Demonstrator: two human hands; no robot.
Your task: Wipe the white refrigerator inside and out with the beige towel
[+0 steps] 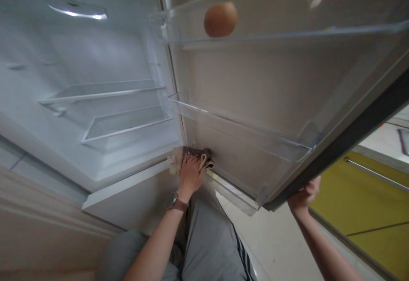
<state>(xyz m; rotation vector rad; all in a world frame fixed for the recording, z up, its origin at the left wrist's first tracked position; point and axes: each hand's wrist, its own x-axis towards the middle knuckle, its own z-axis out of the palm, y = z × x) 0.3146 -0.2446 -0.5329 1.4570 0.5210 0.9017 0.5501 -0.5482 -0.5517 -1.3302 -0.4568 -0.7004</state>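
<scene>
My left hand (191, 173), with a watch on its wrist, presses a folded brown and beige cloth (206, 158) at the hinge side of the refrigerator door (255, 76), by the lowest door rack (234, 196). The fingers lie over the cloth and part of it is bunched beneath them. Out at the door's free edge, my right hand (305, 193) is closed around the lower corner. Its fingertips are partly hidden behind the door, which stands wide open.
A brown egg (220, 19) sits in the upper door rack. Below it runs a clear middle rack (243, 127). Glass shelves (128, 121) span the lit refrigerator interior on the left. Yellow cabinets (367, 200) stand to the right, beyond the tiled floor (275, 238).
</scene>
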